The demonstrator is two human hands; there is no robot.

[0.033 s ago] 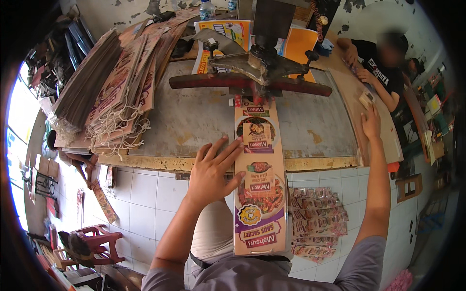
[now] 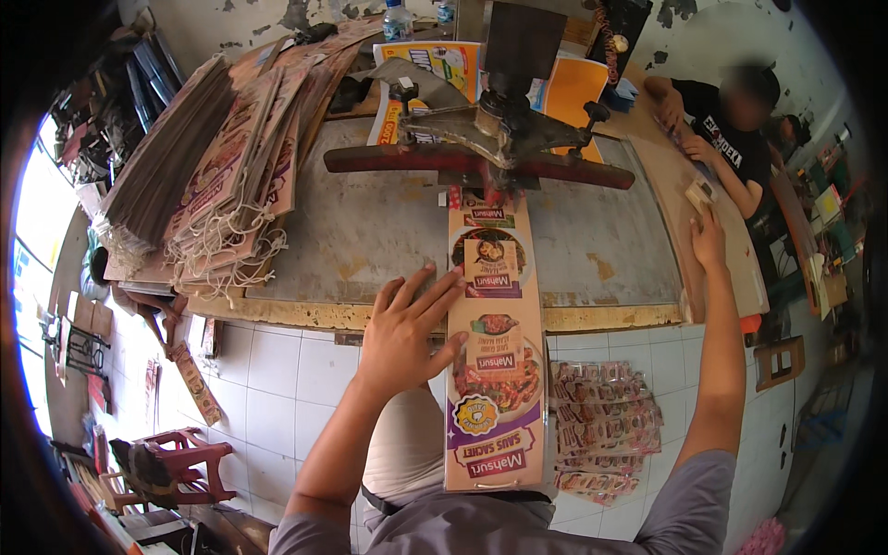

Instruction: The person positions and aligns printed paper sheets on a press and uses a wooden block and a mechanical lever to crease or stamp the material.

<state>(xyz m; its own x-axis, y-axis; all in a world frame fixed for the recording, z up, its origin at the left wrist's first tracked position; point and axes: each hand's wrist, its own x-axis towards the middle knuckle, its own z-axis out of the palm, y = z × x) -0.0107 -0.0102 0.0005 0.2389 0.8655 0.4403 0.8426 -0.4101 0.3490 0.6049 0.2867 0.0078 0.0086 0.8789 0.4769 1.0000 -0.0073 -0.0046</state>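
A long printed cardboard strip lies lengthwise in front of me, its near end overhanging the table edge toward my lap. Its far end sits beneath the head of a metal press with a dark red crossbar. My left hand is open, fingers spread, with fingertips at the strip's left edge. Stretched out to the right, my right hand rests on a wooden board, fingers extended and nothing gripped. Its fingertips are at a small tan block; whether they touch it I cannot tell.
Stacks of printed strips with white strings cover the table's left side. Bundles of printed sachet strips lie on the tiled floor. A red plastic stool stands at lower left. A co-worker sits at the far right.
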